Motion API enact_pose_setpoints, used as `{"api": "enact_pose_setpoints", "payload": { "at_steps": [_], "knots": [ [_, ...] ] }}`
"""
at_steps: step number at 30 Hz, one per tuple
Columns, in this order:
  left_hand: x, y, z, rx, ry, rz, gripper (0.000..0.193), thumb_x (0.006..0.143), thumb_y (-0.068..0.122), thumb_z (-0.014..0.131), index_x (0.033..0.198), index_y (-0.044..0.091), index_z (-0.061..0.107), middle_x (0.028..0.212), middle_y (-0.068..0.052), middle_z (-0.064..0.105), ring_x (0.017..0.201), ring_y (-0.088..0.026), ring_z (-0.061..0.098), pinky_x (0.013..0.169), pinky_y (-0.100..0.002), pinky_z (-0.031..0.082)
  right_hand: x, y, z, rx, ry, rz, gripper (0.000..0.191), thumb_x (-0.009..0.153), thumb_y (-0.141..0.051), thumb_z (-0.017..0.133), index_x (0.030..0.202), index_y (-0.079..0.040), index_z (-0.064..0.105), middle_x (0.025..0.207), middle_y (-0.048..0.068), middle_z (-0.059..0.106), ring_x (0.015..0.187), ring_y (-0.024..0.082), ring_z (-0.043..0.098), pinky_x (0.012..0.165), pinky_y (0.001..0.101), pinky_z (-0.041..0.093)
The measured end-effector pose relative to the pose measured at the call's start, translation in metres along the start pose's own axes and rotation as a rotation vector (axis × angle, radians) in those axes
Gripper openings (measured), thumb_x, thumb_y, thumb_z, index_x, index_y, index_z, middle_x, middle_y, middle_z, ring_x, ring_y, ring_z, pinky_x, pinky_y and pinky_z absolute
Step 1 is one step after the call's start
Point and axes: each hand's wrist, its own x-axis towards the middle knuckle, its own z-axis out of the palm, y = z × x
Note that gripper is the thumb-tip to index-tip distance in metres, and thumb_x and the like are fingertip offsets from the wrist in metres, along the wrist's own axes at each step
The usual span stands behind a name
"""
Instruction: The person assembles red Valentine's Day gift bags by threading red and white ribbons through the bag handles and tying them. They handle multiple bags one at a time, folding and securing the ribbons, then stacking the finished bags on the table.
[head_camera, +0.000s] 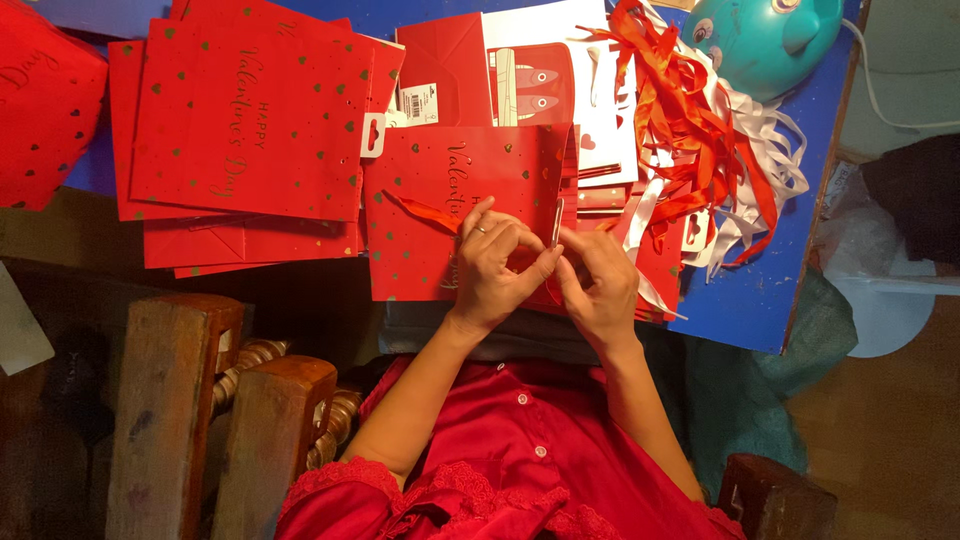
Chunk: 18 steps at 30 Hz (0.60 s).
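We are working at the edge of a red gift bag (440, 190) that lies flat on the blue bench (760, 290), right in front of us. Our left hand (495, 270) and our right hand (600, 285) meet at the bag's right side. The fingers (535, 265) of the left hand are pinched together with the right hand's fingers on something small and thin there. We cannot tell just what it is. A red ribbon (425, 212) lies across the bag, close to our left hand.

We judge that we are fitting a ribbon handle to the bag. The next move calls for a small, careful pull with the fingertips so the paper does not tear.

On the far left lies a stack of flat red gift bags (250, 120) with tiny green hearts and gold writing. A small white tag (418, 102) with black lines sits on a red sheet just past our bag. A white hang tab (374, 135) sticks out from the stack. A pile of red and white ribbons (720, 150) lies to the right. A teal toy fish (765, 40) is at the far right.
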Motion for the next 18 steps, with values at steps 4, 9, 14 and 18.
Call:
{"api": "enact_pose_setpoints", "payload": {
  "at_steps": [4, 9, 14, 18],
  "knots": [
    [0.000, 0.001, -0.001, -0.001, -0.016, 0.002, 0.023, 0.087, 0.022, 0.084, 0.078, 0.012, 0.065, 0.078, 0.002, 0.066, 0.087, -0.020, 0.066, 0.117, -0.048, 0.040, -0.007, 0.015, 0.007, 0.054, 0.020, 0.119, 0.014, 0.095, -0.003, 0.073, 0.109, -0.006, 0.073, 0.086, 0.006, 0.060, 0.065, 0.013, 0.055, 0.058, 0.0285, 0.045],
    [0.001, 0.003, -0.002, 0.009, -0.005, 0.003, 0.023, 0.085, 0.022, 0.084, 0.076, 0.013, 0.066, 0.077, 0.002, 0.065, 0.087, -0.020, 0.065, 0.119, -0.049, 0.037, -0.008, 0.021, -0.002, 0.714, 0.210, 0.355, 0.005, 0.115, -0.011, 0.062, 0.118, -0.007, 0.061, 0.076, 0.001, 0.058, 0.060, 0.008, 0.056, 0.060, 0.0249, 0.050],
    [0.000, 0.003, -0.002, 0.019, -0.010, 0.002, 0.022, 0.085, 0.022, 0.084, 0.076, 0.013, 0.066, 0.077, 0.002, 0.066, 0.087, -0.020, 0.065, 0.120, -0.050, 0.036, 0.002, 0.000, -0.006, 0.341, 0.184, 0.071, 0.036, 0.094, 0.000, 0.067, 0.128, -0.006, 0.058, 0.119, 0.012, 0.063, 0.095, 0.019, 0.062, 0.065, 0.0269, 0.054],
    [0.000, 0.002, -0.001, -0.011, -0.013, -0.005, 0.022, 0.086, 0.021, 0.083, 0.077, 0.012, 0.066, 0.077, 0.002, 0.067, 0.086, -0.019, 0.066, 0.119, -0.050, 0.035, 0.005, -0.007, -0.005, 0.137, -0.026, 0.046, 0.035, 0.087, 0.004, 0.072, 0.121, -0.003, 0.067, 0.119, 0.010, 0.070, 0.087, 0.015, 0.069, 0.059, 0.0219, 0.053]
  ]
}}
